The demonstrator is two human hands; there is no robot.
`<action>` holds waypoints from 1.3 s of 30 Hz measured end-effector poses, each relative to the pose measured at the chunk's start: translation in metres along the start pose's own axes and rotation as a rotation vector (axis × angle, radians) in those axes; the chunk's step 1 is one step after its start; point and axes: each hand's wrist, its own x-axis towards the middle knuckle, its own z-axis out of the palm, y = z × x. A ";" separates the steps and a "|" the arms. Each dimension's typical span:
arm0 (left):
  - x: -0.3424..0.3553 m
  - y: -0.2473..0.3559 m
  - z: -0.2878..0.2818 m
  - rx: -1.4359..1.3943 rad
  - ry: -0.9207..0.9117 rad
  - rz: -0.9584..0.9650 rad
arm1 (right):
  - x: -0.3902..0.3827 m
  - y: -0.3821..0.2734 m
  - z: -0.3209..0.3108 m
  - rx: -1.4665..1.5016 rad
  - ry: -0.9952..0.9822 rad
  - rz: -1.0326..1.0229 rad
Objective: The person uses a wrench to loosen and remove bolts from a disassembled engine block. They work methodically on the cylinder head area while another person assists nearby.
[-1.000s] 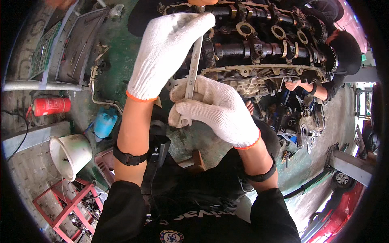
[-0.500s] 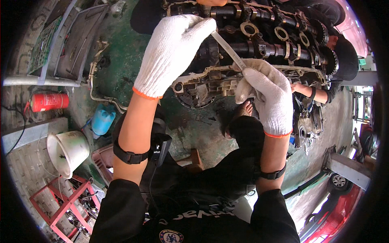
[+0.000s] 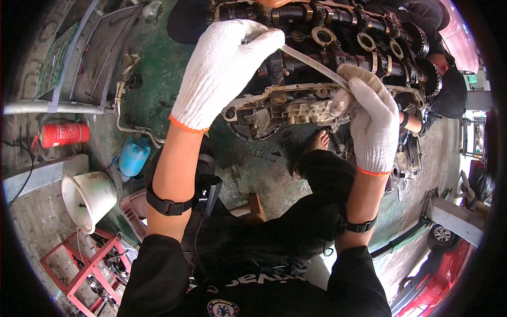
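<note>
My left hand (image 3: 224, 76), in a white knit glove with an orange cuff, is closed on the left end of a wrench (image 3: 316, 65). At the other end, my gloved right hand (image 3: 374, 121) pinches the wrench between thumb and fingers. The wrench slants down to the right; both its ends are hidden by the gloves. It is held over an engine's cylinder head (image 3: 309, 112) with dark camshafts (image 3: 364, 64) exposed. I cannot tell whether the wrench touches the engine.
A co-worker in a dark cap (image 3: 451, 95) leans in at the engine's right end. On the left are a red fire extinguisher (image 3: 65, 134), a blue jug (image 3: 134, 156), a white bucket (image 3: 100, 198) and a red metal frame (image 3: 87, 274). A red car (image 3: 443, 280) stands lower right.
My right hand has moved right and slightly up, with more of the wrench showing and its slant flatter. My left hand has barely shifted. The co-worker's arm and head have moved a little.
</note>
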 end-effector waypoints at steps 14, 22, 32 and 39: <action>0.004 -0.005 -0.002 0.023 -0.029 0.016 | -0.019 0.003 0.039 -0.163 -0.385 0.351; 0.005 0.001 -0.005 -0.211 -0.001 -0.041 | -0.030 0.032 0.076 0.252 -0.517 0.404; -0.001 0.004 -0.013 -0.124 -0.018 -0.145 | -0.017 -0.003 0.041 -0.198 -0.205 0.270; 0.001 0.004 -0.004 0.010 0.019 -0.009 | -0.012 0.003 0.025 -0.065 -0.130 0.177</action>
